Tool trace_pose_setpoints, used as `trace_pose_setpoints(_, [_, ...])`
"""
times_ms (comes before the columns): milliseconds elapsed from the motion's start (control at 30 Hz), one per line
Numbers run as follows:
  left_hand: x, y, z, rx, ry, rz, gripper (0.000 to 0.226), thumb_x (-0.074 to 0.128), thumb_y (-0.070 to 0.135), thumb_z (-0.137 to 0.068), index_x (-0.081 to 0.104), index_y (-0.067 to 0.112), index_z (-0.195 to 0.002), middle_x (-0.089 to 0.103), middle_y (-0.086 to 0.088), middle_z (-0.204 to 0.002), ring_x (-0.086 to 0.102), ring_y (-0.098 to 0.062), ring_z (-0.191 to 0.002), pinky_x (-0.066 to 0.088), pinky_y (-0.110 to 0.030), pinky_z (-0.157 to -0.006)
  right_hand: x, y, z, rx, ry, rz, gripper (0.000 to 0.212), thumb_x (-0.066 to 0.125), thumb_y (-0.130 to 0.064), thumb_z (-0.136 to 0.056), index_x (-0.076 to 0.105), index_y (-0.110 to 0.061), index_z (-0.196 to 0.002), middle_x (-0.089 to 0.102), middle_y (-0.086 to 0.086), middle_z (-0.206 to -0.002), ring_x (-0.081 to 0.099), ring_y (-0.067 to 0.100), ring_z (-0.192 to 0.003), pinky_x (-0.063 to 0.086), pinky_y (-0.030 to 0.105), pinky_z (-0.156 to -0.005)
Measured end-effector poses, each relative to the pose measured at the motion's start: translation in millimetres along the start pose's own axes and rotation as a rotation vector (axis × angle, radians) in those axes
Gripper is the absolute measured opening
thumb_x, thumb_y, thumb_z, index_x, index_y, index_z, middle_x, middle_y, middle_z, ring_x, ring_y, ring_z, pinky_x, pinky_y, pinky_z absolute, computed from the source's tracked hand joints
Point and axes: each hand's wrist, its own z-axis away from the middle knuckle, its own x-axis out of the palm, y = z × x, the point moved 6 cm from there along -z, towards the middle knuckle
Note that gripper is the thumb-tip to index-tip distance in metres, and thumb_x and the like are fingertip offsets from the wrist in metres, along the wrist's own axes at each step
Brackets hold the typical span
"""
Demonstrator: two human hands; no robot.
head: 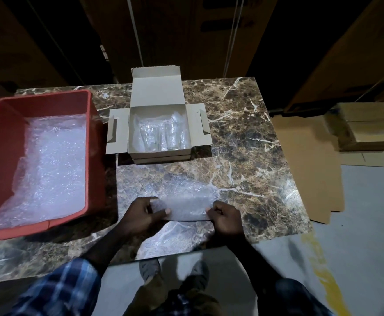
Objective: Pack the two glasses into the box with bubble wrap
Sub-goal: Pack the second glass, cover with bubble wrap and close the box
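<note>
An open grey cardboard box [138, 145] stands at the middle back of the marble table [254, 156], lid and side flaps spread. Two clear glasses, the left one [149, 137] and the right one [172, 135], lie side by side inside it on bubble wrap. A sheet of bubble wrap [186, 201] lies on the table near the front edge. My left hand [144, 213] pinches its left end with thumb and fingers. My right hand [225, 216] grips its right end. Part of the sheet hangs toward the table's front edge.
A red plastic bin [6, 137] with more bubble wrap [50, 167] sits at the table's left. Flat cardboard sheets [307, 167] and a stack of folded boxes [366, 126] lie on the floor to the right. Tall cartons stand behind the table.
</note>
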Motion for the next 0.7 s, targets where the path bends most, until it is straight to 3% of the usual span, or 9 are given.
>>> trace_pose_setpoints(100, [-4.4, -7.0, -15.5, -0.076, 0.026, 0.093, 0.042, 0.086, 0.043, -0.073, 0.064, 0.009, -0.063, 0.055, -0.012, -0.053, 0.049, -0.019, -0.048, 0.037, -0.03, -0.054, -1.3, -0.6, -7.2, 0.122, 0.04, 0.01, 0.047, 0.067, -0.014, -0.088, 0.035, -0.022, -0.054, 0.032, -0.004, -0.051, 0.03, 0.018, -0.061, 0.025, 0.036, -0.06])
trace_pose_setpoints(200, [-11.0, 7.2, -26.9, 0.04, 0.107, -0.229, 0.035, 0.072, 0.024, -0.092, 0.056, 0.017, -0.062, 0.056, 0.009, -0.051, 0.052, -0.007, -0.049, 0.04, -0.027, -0.056, -0.9, -6.7, -5.2, 0.135, 0.088, 0.009, 0.046, 0.064, -0.013, -0.09, 0.03, -0.018, -0.059, 0.031, -0.002, -0.055, 0.029, 0.019, -0.065, 0.024, 0.036, -0.062])
trace_pose_setpoints(333, [-6.9, 32.1, -22.0, 0.231, 0.136, -0.482, 0.023, 0.072, 0.025, -0.091, 0.057, 0.027, -0.074, 0.062, 0.014, -0.062, 0.058, 0.0, -0.06, 0.045, -0.02, -0.058, -1.4, -12.7, 5.4, 0.029, 0.129, 0.09, 0.043, 0.065, -0.015, -0.09, 0.032, -0.021, -0.063, 0.036, -0.001, -0.058, 0.031, 0.02, -0.063, 0.023, 0.038, -0.06])
trace_pose_setpoints(433, [0.8, 35.8, -7.4, 0.199, 0.014, -0.364, 0.015, 0.083, 0.021, -0.079, 0.072, 0.03, -0.081, 0.073, 0.006, -0.073, 0.069, -0.006, -0.066, 0.055, -0.026, -0.063, -3.1, -4.4, 9.8, 0.011, 0.114, 0.105, 0.012, 0.058, -0.022, -0.07, 0.055, -0.011, -0.072, 0.058, 0.003, -0.067, 0.052, 0.025, -0.068, 0.042, 0.036, -0.064])
trace_pose_setpoints(467, [1.4, 36.4, -2.9, 0.197, -0.01, -0.327, 0.016, 0.083, 0.022, -0.076, 0.074, 0.034, -0.082, 0.073, 0.0, -0.074, 0.069, -0.01, -0.064, 0.054, -0.027, -0.061, -4.0, -2.4, 11.0, 0.017, 0.113, 0.089, 0.018, 0.055, -0.024, -0.067, 0.059, -0.008, -0.075, 0.06, 0.0, -0.067, 0.054, 0.022, -0.067, 0.044, 0.034, -0.064])
trace_pose_setpoints(567, [-0.8, 24.6, -0.5, 0.116, -0.02, -0.161, 0.011, 0.08, 0.018, -0.084, 0.074, 0.016, -0.076, 0.066, -0.025, -0.067, 0.06, -0.024, -0.052, 0.046, -0.035, -0.052, -8.3, 3.0, 11.6, 0.052, 0.132, 0.056, 0.009, 0.053, -0.026, -0.067, 0.052, -0.017, -0.065, 0.05, -0.013, -0.053, 0.042, 0.002, -0.053, 0.036, 0.03, -0.058])
trace_pose_setpoints(633, [-5.5, 12.1, -5.9, 0.024, 0.042, -0.142, 0.024, 0.072, 0.022, -0.092, 0.07, 0.009, -0.071, 0.064, -0.028, -0.064, 0.057, -0.026, -0.052, 0.045, -0.039, -0.055, -9.1, 4.6, 10.4, 0.093, 0.151, 0.034, 0.018, 0.057, -0.026, -0.072, 0.045, -0.016, -0.064, 0.041, -0.01, -0.05, 0.036, 0.008, -0.054, 0.032, 0.031, -0.058])
trace_pose_setpoints(700, [-9.0, 11.8, -11.9, 0.002, 0.096, -0.253, 0.035, 0.066, 0.026, -0.096, 0.064, 0.008, -0.066, 0.066, -0.014, -0.057, 0.061, -0.026, -0.048, 0.047, -0.03, -0.053, -8.4, 3.7, 8.0, 0.111, 0.172, 0.049, 0.036, 0.065, -0.022, -0.085, 0.038, -0.019, -0.062, 0.039, -0.008, -0.049, 0.034, 0.016, -0.06, 0.03, 0.033, -0.061])
